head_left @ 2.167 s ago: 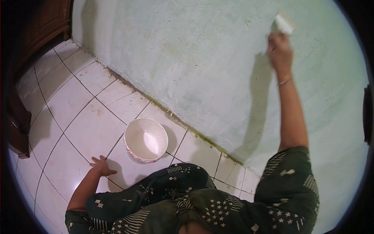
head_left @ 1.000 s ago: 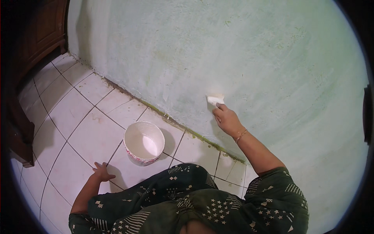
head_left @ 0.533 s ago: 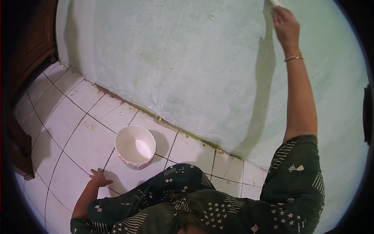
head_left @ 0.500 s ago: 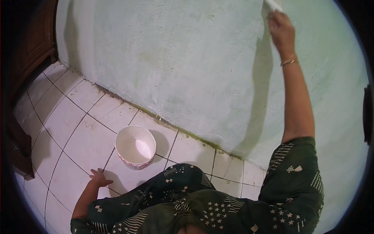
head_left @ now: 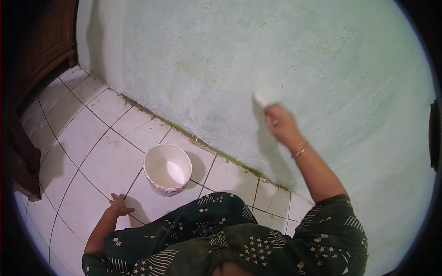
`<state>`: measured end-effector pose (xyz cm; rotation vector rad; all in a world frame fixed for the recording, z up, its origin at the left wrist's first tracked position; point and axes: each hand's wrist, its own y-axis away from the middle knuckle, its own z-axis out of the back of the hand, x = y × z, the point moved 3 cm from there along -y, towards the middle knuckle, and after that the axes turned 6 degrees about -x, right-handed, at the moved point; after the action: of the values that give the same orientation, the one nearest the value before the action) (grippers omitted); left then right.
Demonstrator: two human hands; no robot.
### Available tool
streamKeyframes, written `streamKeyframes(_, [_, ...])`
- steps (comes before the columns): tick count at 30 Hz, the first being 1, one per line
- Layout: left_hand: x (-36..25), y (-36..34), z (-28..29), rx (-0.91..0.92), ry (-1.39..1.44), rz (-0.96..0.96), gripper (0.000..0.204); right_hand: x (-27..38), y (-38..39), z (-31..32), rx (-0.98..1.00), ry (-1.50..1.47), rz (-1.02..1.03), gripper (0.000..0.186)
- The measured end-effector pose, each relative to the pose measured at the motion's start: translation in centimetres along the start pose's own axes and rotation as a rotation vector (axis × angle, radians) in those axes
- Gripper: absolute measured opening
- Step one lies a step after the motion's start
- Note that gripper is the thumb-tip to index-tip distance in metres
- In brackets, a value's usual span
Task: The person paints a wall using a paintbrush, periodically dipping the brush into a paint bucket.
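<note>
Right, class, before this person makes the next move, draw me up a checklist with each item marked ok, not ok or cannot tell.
1. Right hand has a grip on the white tool: ok, fingers closed around it.
2. White tool touching the wall: cannot tell, motion blur hides it.
3. Bucket upright on the tiled floor: ok.
4. Enough in the bucket: cannot tell, the inside is white and any level is unclear.
5. Left hand free: ok, fingers spread, holding nothing.
6. Right wrist bare: not ok, it wears a bracelet.
</note>
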<state>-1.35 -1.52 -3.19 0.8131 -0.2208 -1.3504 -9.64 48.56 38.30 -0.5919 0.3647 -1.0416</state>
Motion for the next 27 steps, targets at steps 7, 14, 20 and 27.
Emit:
streamKeyframes(7, [-0.4, 0.8, 0.5, -0.017, 0.045, 0.040, 0.108, -1.1, -15.3, 13.1, -0.672, 0.560, 0.313, 0.020])
streamKeyframes(14, [-1.3, 1.2, 1.0, -0.025, 0.052, 0.080, 0.109, -2.7, -10.9, 2.6, -0.402, 0.774, 0.200, 0.025])
streamKeyframes(20, [-1.6, 1.7, 1.4, -0.012, 0.072, 0.105, 0.109, 0.5, 1.3, -8.2, 0.237, 0.394, 0.298, 0.015])
streamKeyframes(27, [-0.3, 1.1, 0.5, -0.006, 0.082, 0.050, 0.106, 2.0, -6.5, -1.7, -0.114, 0.182, 0.277, 0.016])
